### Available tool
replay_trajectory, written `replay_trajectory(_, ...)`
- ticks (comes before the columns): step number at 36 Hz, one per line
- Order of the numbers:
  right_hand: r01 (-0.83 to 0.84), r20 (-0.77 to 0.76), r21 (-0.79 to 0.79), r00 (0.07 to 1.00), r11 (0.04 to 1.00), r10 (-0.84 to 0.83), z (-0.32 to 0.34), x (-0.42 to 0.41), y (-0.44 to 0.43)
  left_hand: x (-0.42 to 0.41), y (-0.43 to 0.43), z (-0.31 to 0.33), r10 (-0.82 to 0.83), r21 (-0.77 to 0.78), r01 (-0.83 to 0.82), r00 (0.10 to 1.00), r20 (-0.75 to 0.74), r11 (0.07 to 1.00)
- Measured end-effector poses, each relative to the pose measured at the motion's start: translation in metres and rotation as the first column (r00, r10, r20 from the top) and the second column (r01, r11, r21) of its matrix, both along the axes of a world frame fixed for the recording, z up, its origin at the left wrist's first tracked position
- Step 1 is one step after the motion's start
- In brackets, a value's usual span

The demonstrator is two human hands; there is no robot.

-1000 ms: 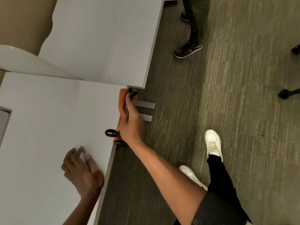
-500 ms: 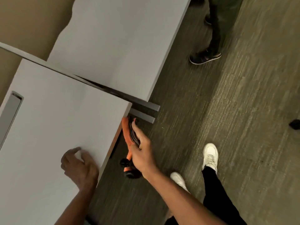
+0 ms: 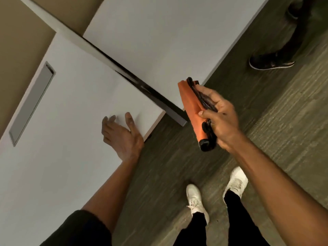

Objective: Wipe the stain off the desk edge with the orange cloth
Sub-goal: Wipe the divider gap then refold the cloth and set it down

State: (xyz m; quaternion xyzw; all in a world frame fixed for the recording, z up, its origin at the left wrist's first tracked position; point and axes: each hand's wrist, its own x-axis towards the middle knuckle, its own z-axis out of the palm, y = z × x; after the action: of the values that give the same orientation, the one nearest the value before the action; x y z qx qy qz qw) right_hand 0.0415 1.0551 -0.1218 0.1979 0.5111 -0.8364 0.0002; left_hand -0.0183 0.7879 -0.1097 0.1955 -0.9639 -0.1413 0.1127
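Note:
My right hand grips the folded orange cloth together with a black strap or cord, held in the air over the carpet, clear of the desk. The white desk fills the left of the view; its edge runs down past the near corner. My left hand hovers just above the desk top near that corner, fingers spread, holding nothing. No stain is visible on the edge from here.
A second white desk stands behind, with a grey divider panel between the two. A grey cable slot sits in the near desk. Another person's dark shoe is at the upper right. My white shoes stand on grey carpet.
My right hand has pulled the orange cloth away from the desk edge, out and up over the floor. My left hand has lifted off the desk top and opened. My view has swung.

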Motion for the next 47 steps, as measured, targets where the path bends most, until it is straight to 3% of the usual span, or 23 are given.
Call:
replay_trajectory(10,-0.174,-0.066,-0.04,0.983,0.984,0.171,-0.029,-0.031,0.002,0.0,0.0,-0.005,-0.045,-0.075,0.044,0.999,-0.012,0.996)
replay_trajectory(17,-0.223,-0.072,-0.172,0.974,0.96,0.213,-0.036,-0.037,-0.014,0.0,-0.002,-0.008,-0.066,-0.106,0.065,0.998,-0.002,0.992)
replay_trajectory(19,-0.344,-0.12,-0.111,0.936,0.932,0.332,-0.029,-0.032,-0.019,0.0,-0.003,-0.009,-0.078,-0.113,0.078,0.997,0.005,0.991)
replay_trajectory(21,-0.434,-0.15,0.069,0.886,0.898,0.439,-0.021,-0.026,-0.026,0.0,-0.004,-0.009,-0.083,-0.117,0.084,0.996,0.014,0.99)
replay_trajectory(23,-0.452,-0.15,0.238,0.857,0.86,0.492,-0.015,-0.026,-0.032,0.001,-0.003,-0.01,-0.089,-0.118,0.09,0.996,0.019,0.989)
replay_trajectory(25,-0.474,-0.129,0.304,0.839,0.826,0.529,-0.012,-0.039,-0.035,0.001,-0.002,-0.01,-0.087,-0.118,0.088,0.996,0.021,0.989)
replay_trajectory(32,-0.605,-0.038,0.227,0.778,0.763,0.627,0.004,-0.12,-0.043,0.001,0.001,-0.004,-0.089,-0.111,0.094,0.995,0.045,0.989)
replay_trajectory(42,-0.54,-0.085,0.186,0.824,0.821,0.561,0.003,-0.027,-0.024,0.001,0.001,-0.003,-0.09,-0.102,0.099,0.992,0.092,0.99)
replay_trajectory(47,-0.583,-0.042,0.259,0.79,0.77,0.612,0.008,-0.063,-0.033,0.001,0.003,0.0,-0.078,-0.103,0.089,0.991,0.106,0.991)
